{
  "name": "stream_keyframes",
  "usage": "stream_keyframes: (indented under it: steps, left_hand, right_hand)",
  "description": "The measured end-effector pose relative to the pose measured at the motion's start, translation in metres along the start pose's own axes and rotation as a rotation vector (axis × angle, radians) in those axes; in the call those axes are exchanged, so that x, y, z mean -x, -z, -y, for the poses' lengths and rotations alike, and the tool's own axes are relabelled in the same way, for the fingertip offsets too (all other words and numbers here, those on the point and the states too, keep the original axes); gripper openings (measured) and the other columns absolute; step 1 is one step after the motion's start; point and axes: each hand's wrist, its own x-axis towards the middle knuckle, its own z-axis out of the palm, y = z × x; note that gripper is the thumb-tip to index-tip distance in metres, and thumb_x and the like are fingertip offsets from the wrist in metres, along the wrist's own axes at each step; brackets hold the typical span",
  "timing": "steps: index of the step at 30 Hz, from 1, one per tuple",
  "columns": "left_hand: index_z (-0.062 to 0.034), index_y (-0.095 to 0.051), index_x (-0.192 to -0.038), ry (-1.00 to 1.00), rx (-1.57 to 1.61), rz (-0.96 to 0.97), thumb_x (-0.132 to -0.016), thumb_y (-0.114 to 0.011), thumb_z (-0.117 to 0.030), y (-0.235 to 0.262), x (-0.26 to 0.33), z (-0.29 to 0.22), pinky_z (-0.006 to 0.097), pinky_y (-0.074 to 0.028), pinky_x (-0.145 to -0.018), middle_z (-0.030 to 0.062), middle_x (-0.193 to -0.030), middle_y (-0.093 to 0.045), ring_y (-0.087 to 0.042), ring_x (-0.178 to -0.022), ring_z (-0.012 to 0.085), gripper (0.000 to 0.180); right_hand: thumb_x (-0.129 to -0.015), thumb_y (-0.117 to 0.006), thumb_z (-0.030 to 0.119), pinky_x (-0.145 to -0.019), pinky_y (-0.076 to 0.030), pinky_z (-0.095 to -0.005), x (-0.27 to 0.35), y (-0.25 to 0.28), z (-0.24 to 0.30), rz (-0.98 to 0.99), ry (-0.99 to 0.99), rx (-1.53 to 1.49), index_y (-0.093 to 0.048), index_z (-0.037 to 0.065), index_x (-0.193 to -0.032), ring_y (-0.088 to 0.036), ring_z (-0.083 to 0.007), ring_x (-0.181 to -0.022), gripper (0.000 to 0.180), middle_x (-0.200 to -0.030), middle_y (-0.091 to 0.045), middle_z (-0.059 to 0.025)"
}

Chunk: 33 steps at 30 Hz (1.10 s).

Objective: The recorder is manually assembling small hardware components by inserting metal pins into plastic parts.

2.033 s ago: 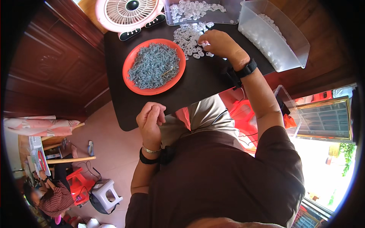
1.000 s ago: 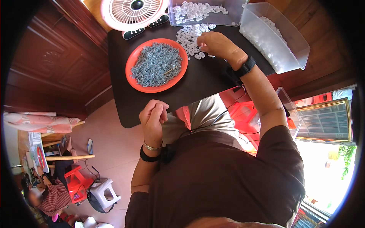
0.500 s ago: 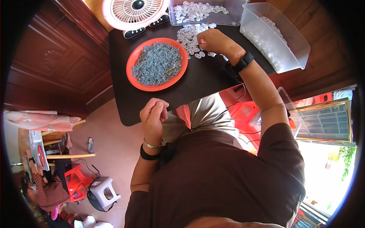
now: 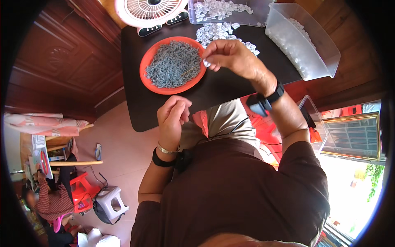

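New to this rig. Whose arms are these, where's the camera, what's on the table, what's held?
No robot here: these are a person's bare hands. A wide fisheye camera on their head looks down, so picture left is their left, and straight edges bend near the rim.

On the black table sit a red plate heaped with small grey pieces, loose white pieces, two clear bins holding more, and a pink fan.

The right hand pinches one small white piece in its fingers near the plate's right rim. The left hand is curled near the table's front edge; whether it holds anything isn't visible.
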Motion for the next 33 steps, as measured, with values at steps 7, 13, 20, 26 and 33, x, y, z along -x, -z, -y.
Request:
stream_keyframes:
  steps: [7, 13, 20, 26, 33]
  left_hand:
    - [-0.0004, -0.059, -0.093, 0.015, 0.054, 0.067, -0.094, -0.041, -0.024, -0.019, -0.013, -0.006, 0.020, -0.033, -0.048, 0.0039, -0.068, -0.055, -0.048, -0.054, 0.0082, 0.030]
    - [-0.0011, -0.056, -0.085, 0.023, 0.078, 0.021, -0.093, -0.041, -0.022, -0.016, -0.010, -0.001, 0.020, -0.034, -0.048, 0.0040, -0.068, -0.055, -0.048, -0.054, 0.0085, 0.027]
    - [-0.0015, -0.055, -0.082, -0.006, 0.073, -0.036, -0.093, -0.042, -0.019, -0.014, -0.007, 0.001, 0.020, -0.034, -0.049, 0.0038, -0.067, -0.054, -0.048, -0.054, 0.0087, 0.024]
    - [-0.0025, -0.054, -0.081, -0.030, 0.099, -0.034, -0.094, -0.043, -0.021, -0.009, -0.008, 0.007, 0.020, -0.034, -0.049, 0.0031, -0.067, -0.054, -0.048, -0.054, 0.0075, 0.025]
    - [-0.0032, -0.056, -0.087, 0.093, 0.215, 0.089, -0.093, -0.042, -0.025, -0.006, -0.008, -0.001, 0.020, -0.036, -0.050, 0.0020, -0.068, -0.055, -0.049, -0.056, 0.0076, 0.027]
  right_hand:
    - [-0.086, -0.062, 0.001, -0.070, -0.049, -0.0211, 0.022, -0.064, -0.016, -0.088, 0.085, -0.346, -0.064, 0.000, -0.094, -0.059, -0.0060, -0.077, 0.008, -0.083, -0.064, -0.0011]
    - [-0.087, -0.061, 0.002, -0.073, -0.048, -0.0213, 0.024, -0.076, -0.024, -0.094, 0.086, -0.322, -0.065, 0.001, -0.094, -0.059, -0.0063, -0.080, 0.008, -0.085, -0.065, -0.0016]
    - [-0.087, -0.062, 0.004, -0.073, -0.048, -0.0214, 0.028, -0.079, -0.020, -0.066, 0.111, -0.182, -0.066, 0.000, -0.093, -0.059, -0.0064, -0.080, 0.008, -0.086, -0.065, -0.0005]
    - [-0.084, -0.065, 0.004, -0.071, -0.048, -0.0244, 0.031, -0.079, -0.027, -0.057, 0.062, -0.126, -0.065, 0.001, -0.091, -0.058, -0.0077, -0.079, 0.008, -0.083, -0.064, -0.0018]
    - [-0.081, -0.068, 0.004, -0.070, -0.048, -0.0269, 0.028, -0.080, -0.032, -0.085, 0.357, -0.014, -0.068, 0.004, -0.090, -0.060, -0.0125, -0.077, 0.008, -0.083, -0.063, -0.0020]
